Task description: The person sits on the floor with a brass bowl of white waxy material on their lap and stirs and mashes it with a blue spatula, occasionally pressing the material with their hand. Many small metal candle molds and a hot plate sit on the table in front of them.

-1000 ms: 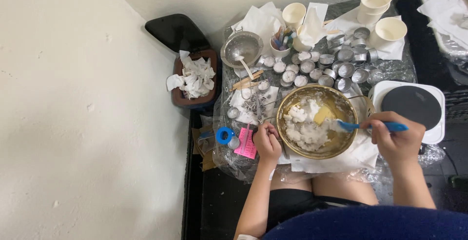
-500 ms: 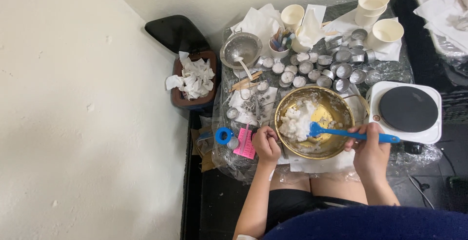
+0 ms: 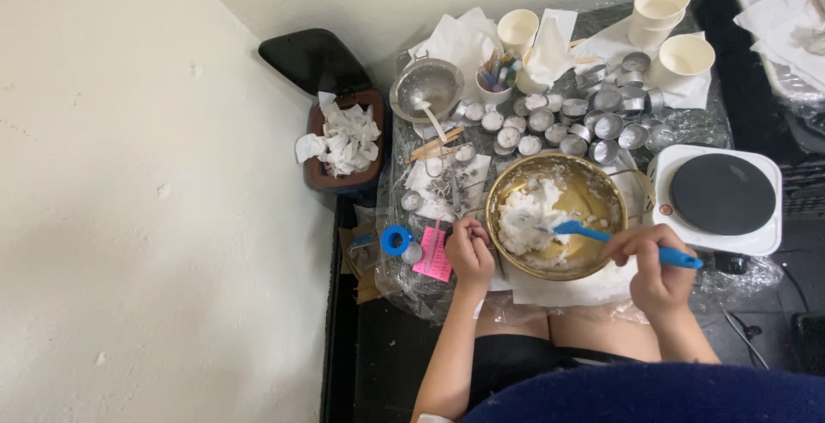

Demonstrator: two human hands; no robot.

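Head view: a gold bowl (image 3: 563,217) sits at the middle of the bench (image 3: 713,122), which is wrapped in clear plastic. The bowl is round, shiny on its bare inner wall, and smeared with white. A lumpy heap of white wax (image 3: 524,217) fills its 9 o'clock half, crumbly and matte, with thinner streaks running along the near rim.

The right hand (image 3: 657,260) is at the bowl's 4 o'clock, its grip pressed shut around the handle of a blue spatula (image 3: 601,234). The spatula slants across the bowl, and its blade touches the wax heap near the centre.

The left hand (image 3: 468,251) is at the bowl's 8 o'clock, fingers curled against the rim; whether the grip actually pinches the rim cannot be told.

At the bowl's 3 o'clock stands a white hotplate (image 3: 722,195) with a black disc. At 12 o'clock lie many small tins (image 3: 584,122), some filled white. Paper cups (image 3: 662,6) stand at 1 o'clock, a strainer (image 3: 427,88) at 11 o'clock. A brown bin (image 3: 344,144) of crumpled tissues sits at 10 o'clock, off the bench.
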